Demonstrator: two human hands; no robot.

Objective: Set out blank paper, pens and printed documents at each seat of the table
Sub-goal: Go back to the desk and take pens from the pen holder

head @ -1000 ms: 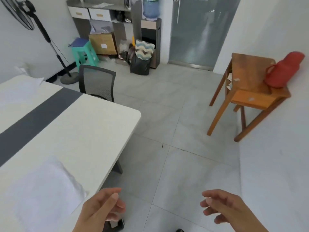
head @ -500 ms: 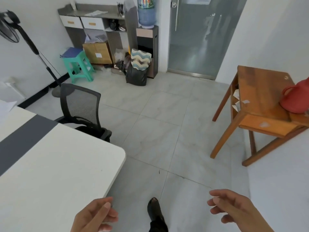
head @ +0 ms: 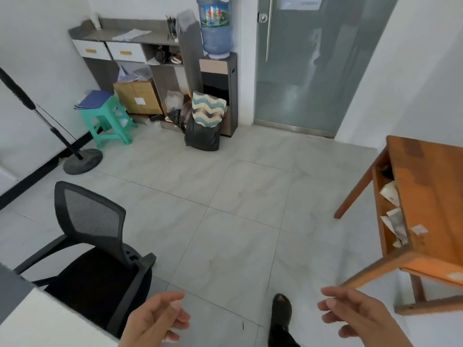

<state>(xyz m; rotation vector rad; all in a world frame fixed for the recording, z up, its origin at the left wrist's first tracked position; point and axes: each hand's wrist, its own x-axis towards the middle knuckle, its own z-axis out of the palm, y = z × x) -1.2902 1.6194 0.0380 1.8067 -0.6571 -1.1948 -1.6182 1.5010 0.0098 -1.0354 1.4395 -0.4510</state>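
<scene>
Head view: one person walks a tiled office floor, one dark shoe (head: 281, 306) stepping forward.
Left grip (head: 155, 321): one bare hand, low in frame, fingers loosely curled and apart, holding nothing.
Right grip (head: 360, 319): one bare hand, fingers spread loosely, holding nothing, just below the corner of the wooden worktop (head: 431, 196).
Worktop (head: 37, 321): one white corner shows at lower left, with a dark strip at its edge.
Seats: one black mesh chair (head: 92, 221) pulled up against that corner.
Paper: a few loose sheets (head: 131, 35) lie on the grey cabinet (head: 100, 37) at the far wall, well apart from both hands.
Pens: thin dark sticks stand in one holder (head: 171, 27) on the same cabinet; too small to tell if they are pens.
Folders: one blue pile (head: 94, 98) on one green stool (head: 107, 121).
Drawers: two white fronts (head: 91, 50) under the cabinet top.
Also in frame: one water dispenser (head: 220, 91) with one bottle (head: 214, 28), one cardboard box (head: 137, 96), one black bag (head: 203, 139), one fan stand (head: 82, 161), one frosted glass door (head: 313, 71).
</scene>
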